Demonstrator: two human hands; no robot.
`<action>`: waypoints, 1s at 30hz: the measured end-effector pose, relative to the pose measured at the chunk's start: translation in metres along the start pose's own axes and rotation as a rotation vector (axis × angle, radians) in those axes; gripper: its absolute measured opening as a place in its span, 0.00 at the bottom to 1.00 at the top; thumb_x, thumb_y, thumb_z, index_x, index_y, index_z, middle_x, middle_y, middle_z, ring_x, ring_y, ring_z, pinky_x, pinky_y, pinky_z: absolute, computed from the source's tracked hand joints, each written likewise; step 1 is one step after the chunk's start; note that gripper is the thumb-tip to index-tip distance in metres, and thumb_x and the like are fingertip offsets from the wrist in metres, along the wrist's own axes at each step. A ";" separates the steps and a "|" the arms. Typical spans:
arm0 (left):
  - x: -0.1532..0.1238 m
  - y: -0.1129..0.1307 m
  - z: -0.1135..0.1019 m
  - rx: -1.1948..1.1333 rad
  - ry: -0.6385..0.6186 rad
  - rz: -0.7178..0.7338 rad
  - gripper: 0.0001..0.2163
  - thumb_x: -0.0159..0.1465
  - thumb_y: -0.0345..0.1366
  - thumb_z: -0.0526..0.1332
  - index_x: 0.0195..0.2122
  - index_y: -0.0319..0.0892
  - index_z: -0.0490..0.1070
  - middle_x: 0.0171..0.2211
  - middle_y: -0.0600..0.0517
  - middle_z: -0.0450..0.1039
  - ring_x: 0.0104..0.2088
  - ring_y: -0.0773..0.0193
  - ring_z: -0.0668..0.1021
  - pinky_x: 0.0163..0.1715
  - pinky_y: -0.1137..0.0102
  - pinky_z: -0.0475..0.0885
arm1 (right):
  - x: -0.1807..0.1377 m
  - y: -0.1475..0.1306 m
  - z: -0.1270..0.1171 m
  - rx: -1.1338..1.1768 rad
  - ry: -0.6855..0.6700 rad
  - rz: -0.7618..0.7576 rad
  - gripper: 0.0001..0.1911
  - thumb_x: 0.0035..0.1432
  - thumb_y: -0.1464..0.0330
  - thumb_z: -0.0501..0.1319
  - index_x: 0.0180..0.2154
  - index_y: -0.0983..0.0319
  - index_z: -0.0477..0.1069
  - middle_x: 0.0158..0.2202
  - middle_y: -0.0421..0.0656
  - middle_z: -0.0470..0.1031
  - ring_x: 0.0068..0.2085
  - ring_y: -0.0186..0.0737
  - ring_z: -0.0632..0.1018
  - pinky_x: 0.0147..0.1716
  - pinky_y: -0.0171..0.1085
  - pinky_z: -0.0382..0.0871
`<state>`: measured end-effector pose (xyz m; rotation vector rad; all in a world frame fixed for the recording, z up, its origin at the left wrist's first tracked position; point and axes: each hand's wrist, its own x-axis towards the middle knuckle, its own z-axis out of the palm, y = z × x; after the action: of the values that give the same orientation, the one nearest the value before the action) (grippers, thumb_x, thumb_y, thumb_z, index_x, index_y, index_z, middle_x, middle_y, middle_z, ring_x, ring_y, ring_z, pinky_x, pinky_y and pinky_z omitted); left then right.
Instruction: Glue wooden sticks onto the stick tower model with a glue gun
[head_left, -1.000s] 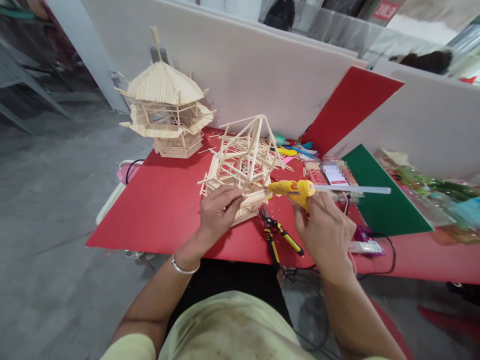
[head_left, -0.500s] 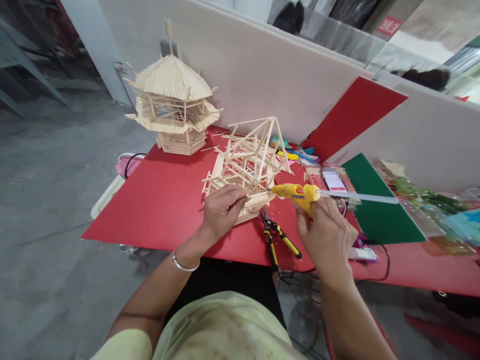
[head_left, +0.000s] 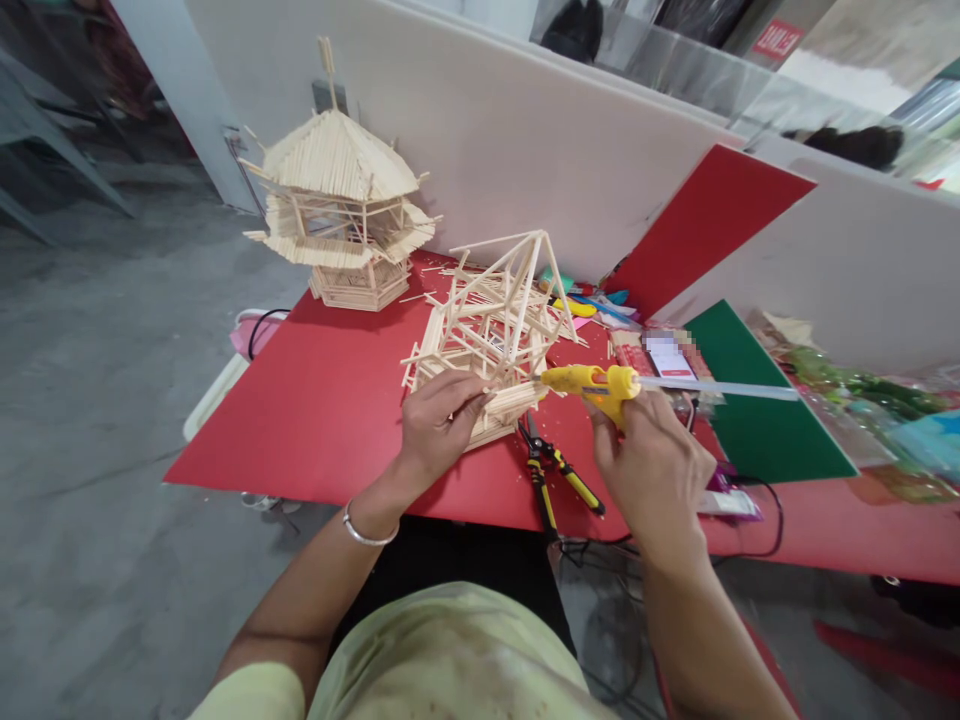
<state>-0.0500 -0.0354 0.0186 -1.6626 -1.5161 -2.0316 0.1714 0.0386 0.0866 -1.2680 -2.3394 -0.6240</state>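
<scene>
An unfinished stick-built model frame (head_left: 491, 325) stands on the red table (head_left: 330, 400). My left hand (head_left: 439, 425) is closed in a pinch on a thin wooden stick at the frame's near base. My right hand (head_left: 652, 465) grips a yellow glue gun (head_left: 592, 382) with a clear glue stick poking out behind. Its nozzle points left and touches the frame's lower right corner, beside my left fingers.
A finished stick pagoda (head_left: 341, 215) stands at the table's back left. Yellow-handled cutters (head_left: 551, 470) lie between my hands near the front edge. Green (head_left: 757, 400) and red (head_left: 697, 225) sheets, packets and a cable clutter the right. A white partition (head_left: 525, 130) runs behind.
The view shifted slightly. Both hands stay at the frame's base, and the glue gun nozzle remains at the same corner.
</scene>
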 end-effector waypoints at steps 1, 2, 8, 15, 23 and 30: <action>0.000 0.001 -0.001 0.001 0.017 -0.010 0.03 0.64 0.30 0.66 0.38 0.42 0.79 0.35 0.49 0.81 0.36 0.65 0.81 0.36 0.71 0.76 | 0.001 0.001 0.000 0.001 -0.015 0.016 0.13 0.66 0.63 0.55 0.43 0.64 0.73 0.38 0.47 0.75 0.33 0.39 0.72 0.27 0.37 0.50; 0.000 0.003 -0.002 -0.001 0.035 -0.020 0.03 0.64 0.31 0.66 0.38 0.42 0.79 0.34 0.49 0.81 0.36 0.65 0.81 0.36 0.71 0.76 | 0.002 0.002 0.000 0.007 -0.029 0.028 0.12 0.66 0.63 0.55 0.43 0.64 0.72 0.39 0.47 0.75 0.32 0.39 0.71 0.28 0.37 0.50; 0.003 0.007 -0.004 -0.028 0.145 -0.044 0.03 0.64 0.31 0.67 0.37 0.45 0.78 0.34 0.53 0.81 0.36 0.65 0.81 0.41 0.68 0.77 | 0.001 0.003 0.002 0.155 -0.070 0.010 0.10 0.66 0.64 0.55 0.39 0.64 0.70 0.39 0.48 0.75 0.33 0.40 0.73 0.28 0.37 0.53; -0.002 0.004 -0.004 0.038 0.110 -0.068 0.01 0.64 0.32 0.67 0.36 0.44 0.78 0.34 0.52 0.81 0.36 0.64 0.81 0.39 0.67 0.77 | 0.001 -0.014 0.009 0.330 -0.101 0.034 0.21 0.63 0.50 0.58 0.42 0.62 0.70 0.42 0.48 0.76 0.37 0.43 0.77 0.30 0.36 0.57; 0.002 0.014 -0.006 0.132 0.057 0.016 0.04 0.63 0.30 0.67 0.38 0.44 0.78 0.35 0.50 0.81 0.36 0.64 0.81 0.38 0.68 0.77 | 0.002 -0.021 0.025 0.287 -0.052 0.068 0.18 0.64 0.54 0.58 0.43 0.63 0.70 0.43 0.47 0.77 0.35 0.41 0.76 0.29 0.37 0.54; 0.004 0.017 -0.006 0.194 0.033 0.041 0.03 0.64 0.32 0.66 0.39 0.44 0.78 0.35 0.51 0.81 0.36 0.64 0.82 0.38 0.68 0.77 | 0.002 -0.019 0.027 0.315 -0.080 0.063 0.16 0.63 0.58 0.57 0.44 0.64 0.71 0.41 0.47 0.77 0.35 0.42 0.76 0.29 0.37 0.54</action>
<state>-0.0455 -0.0461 0.0329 -1.5655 -1.5972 -1.8171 0.1501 0.0455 0.0622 -1.2321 -2.3354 -0.1761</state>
